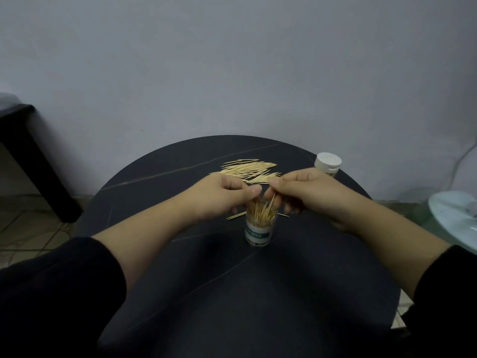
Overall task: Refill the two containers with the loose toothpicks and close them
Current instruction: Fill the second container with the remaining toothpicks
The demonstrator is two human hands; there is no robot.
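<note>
Clear plastic jar w/ green-white label (259, 229) stands upright & open on round black table (154, 182), straight below my fingertips, btwn both hands. Right hand (302, 195) nearer its mouth: thumb & forefinger pinch a few pale wooden picks (271, 204), tips angled down into jar. Left hand (219, 195) curled beside rim; can't tell if it holds any. Loose toothpick pile (249, 168) lies beyond, long axes left-right. White-capped second jar (327, 162) far right, cap on.

A: Capped container (328, 162)?
B: Lower body hidden behind the right hand (309, 195).
A: Left hand (216, 196)?
B: Fingers curl under the palm; any contents cannot be determined.
A: Frame edges?
B: White object (456, 218) cut off right; dark furniture (31, 156) cut off left.
</note>
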